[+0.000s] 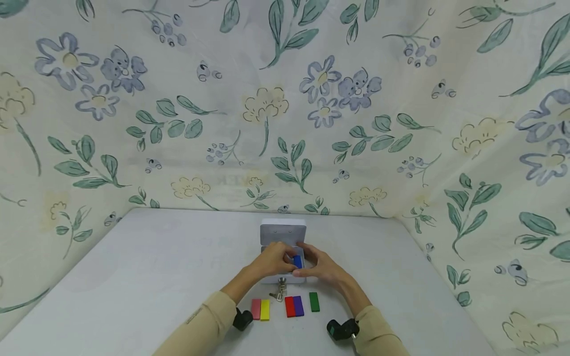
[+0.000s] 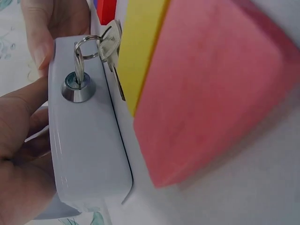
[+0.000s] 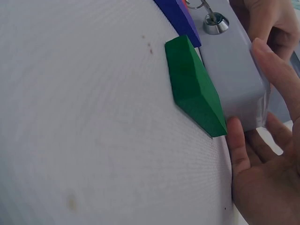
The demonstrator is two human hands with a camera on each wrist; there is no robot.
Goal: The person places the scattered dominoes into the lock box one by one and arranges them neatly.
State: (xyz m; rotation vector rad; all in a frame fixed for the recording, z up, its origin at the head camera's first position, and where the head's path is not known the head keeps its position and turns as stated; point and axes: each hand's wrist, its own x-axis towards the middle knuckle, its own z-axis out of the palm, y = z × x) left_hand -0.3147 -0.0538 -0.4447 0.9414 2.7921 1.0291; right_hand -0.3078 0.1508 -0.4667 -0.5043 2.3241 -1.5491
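Note:
A pale grey lock box (image 1: 283, 280) lies on the table with its lid (image 1: 282, 234) raised. My left hand (image 1: 273, 259) reaches over the box, its thumb and index finger pinching a blue block (image 1: 297, 261) inside; the fingertips are partly hidden. At the box's right end, my right hand (image 1: 324, 267) holds the side, with its thumb over the front rim and other fingers along the outer wall. A key sits in the front lock (image 2: 78, 87), and a second key (image 2: 110, 47) hangs from its ring.
In front of the box lie a pink block (image 1: 256, 309), a yellow block (image 1: 264, 310), a red block (image 1: 290, 306), a purple block (image 1: 299, 306) and a green block (image 1: 314, 301). Floral cloth (image 1: 267, 163) surrounds the white table (image 1: 178, 257) at the back and sides.

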